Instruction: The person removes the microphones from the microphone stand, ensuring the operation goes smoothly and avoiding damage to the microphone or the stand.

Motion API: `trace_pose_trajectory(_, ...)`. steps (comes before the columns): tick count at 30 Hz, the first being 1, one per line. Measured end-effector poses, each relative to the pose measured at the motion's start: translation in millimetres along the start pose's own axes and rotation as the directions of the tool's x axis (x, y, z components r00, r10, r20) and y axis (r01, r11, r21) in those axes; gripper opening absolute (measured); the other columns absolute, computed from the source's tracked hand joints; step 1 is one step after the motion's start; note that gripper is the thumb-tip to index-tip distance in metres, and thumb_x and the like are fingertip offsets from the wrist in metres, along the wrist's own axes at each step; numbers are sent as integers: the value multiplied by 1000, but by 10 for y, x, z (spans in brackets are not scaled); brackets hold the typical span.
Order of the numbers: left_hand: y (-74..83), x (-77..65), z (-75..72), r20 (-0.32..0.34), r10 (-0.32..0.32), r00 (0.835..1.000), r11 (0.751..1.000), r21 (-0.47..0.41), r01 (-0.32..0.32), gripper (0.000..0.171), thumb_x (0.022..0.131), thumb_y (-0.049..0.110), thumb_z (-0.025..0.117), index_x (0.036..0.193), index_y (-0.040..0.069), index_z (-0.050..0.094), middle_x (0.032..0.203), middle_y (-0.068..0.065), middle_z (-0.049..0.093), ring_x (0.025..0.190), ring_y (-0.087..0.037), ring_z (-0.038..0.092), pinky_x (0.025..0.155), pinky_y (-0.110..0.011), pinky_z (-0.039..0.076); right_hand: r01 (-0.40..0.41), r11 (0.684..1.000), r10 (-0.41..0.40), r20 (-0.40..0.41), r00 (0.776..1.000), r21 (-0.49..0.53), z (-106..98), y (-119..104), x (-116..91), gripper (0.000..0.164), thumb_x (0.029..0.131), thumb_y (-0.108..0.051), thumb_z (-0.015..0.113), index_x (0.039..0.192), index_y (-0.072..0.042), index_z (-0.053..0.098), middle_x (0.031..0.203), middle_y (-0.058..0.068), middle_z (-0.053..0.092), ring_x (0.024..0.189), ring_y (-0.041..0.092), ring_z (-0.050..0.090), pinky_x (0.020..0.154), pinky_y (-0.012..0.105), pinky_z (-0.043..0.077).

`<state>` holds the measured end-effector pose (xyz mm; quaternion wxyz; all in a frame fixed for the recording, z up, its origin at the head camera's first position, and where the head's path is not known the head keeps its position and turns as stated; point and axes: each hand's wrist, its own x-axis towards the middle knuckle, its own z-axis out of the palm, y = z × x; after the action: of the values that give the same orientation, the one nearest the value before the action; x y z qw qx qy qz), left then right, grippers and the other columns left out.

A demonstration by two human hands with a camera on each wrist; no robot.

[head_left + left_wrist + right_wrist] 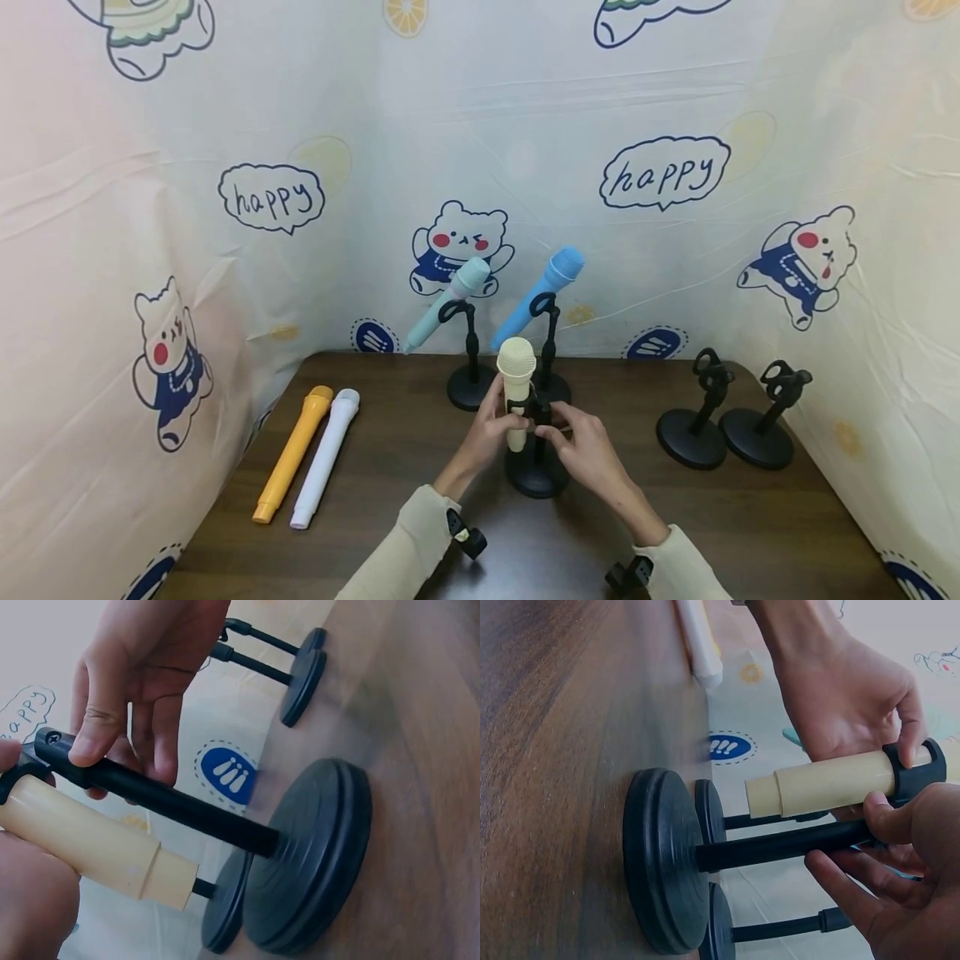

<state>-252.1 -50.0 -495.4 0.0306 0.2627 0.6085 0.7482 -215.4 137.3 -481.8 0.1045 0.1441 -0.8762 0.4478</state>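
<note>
A cream microphone (517, 371) sits in the black clip (915, 771) of a microphone stand (537, 477), its grille end up. With its thumb over the clip, my left hand (485, 433) grips the microphone around its body. The right hand (588, 446) holds the top of the stand's pole (180, 806) between thumb and fingers, just below the clip. The stand's round base rests on the table. In the head view, the fingers partly cover the clip and joint.
Behind stand two more stands, holding a mint microphone (444, 307) and a blue microphone (537, 296). An orange microphone (292, 454) and a white microphone (325, 458) lie at left. Two bare stands (692, 437) are at right on the wooden table (360, 550). Printed cloth (480, 117) hangs behind.
</note>
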Motion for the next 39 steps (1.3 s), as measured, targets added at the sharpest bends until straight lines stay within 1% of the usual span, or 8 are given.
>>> trace_pose_trajectory(3,-46,6,33,-46,17,999,997,-79,-21,69,79,-9,52,144,14,45,124,-7,56,104,-16,56,97,-35,46,-6,1000,6,6,1000,-10,2,-3,4,21,98,-12,78,118,-13,74,103,4,78,98,17,75,84,36,66)
trace_pose_trajectory(8,-110,3,76,-114,20,993,984,-172,-39,67,75,-9,50,133,24,54,121,1,61,108,-15,57,100,-34,45,-4,1000,4,8,1000,-26,5,-10,8,22,98,-13,78,120,-13,74,104,5,78,99,17,75,85,36,65)
trace_pose_trajectory(15,-129,4,94,-134,37,990,982,-178,-61,65,74,-8,50,131,24,55,120,2,62,111,-16,58,105,-36,43,-12,1000,12,8,1000,-28,-5,-22,8,23,97,-13,78,120,-13,74,104,5,77,99,17,75,86,37,65)
trace_pose_trajectory(23,-138,6,118,-151,34,988,988,-147,-57,67,73,-5,51,133,25,54,121,0,59,111,-15,57,104,-37,44,-13,1000,13,6,1000,-26,-8,-5,11,23,97,-14,79,120,-13,74,102,4,77,98,17,75,86,38,65)
trace_pose_trajectory(27,-139,-13,101,-143,36,989,990,-132,-55,71,75,-5,51,141,23,51,126,-1,57,113,-17,55,104,-38,43,-24,1000,24,5,1000,-18,-1,-4,12,23,97,-14,80,119,-13,74,101,4,78,96,16,75,86,38,65)
trace_pose_trajectory(32,-110,-40,41,-90,36,995,994,-97,-44,78,78,-5,50,154,14,41,136,-1,55,123,-17,53,110,-38,43,-31,999,31,7,999,-16,7,5,9,24,96,-14,80,119,-13,74,100,3,77,95,15,74,87,39,65)
trace_pose_trajectory(36,8,-39,-33,-17,72,997,995,-62,-73,82,83,-1,48,163,9,30,140,-11,53,128,-18,52,113,-38,41,-32,999,33,11,999,-11,1,7,15,25,96,-14,80,120,-13,74,101,3,77,96,16,74,87,39,65)
trace_pose_trajectory(39,135,-24,-94,15,90,996,996,-22,-89,77,91,4,48,165,7,26,145,-19,51,133,-18,51,116,-38,39,-33,999,33,17,999,-3,-8,6,25,26,96,-14,80,121,-12,74,101,4,77,97,18,75,87,39,65)
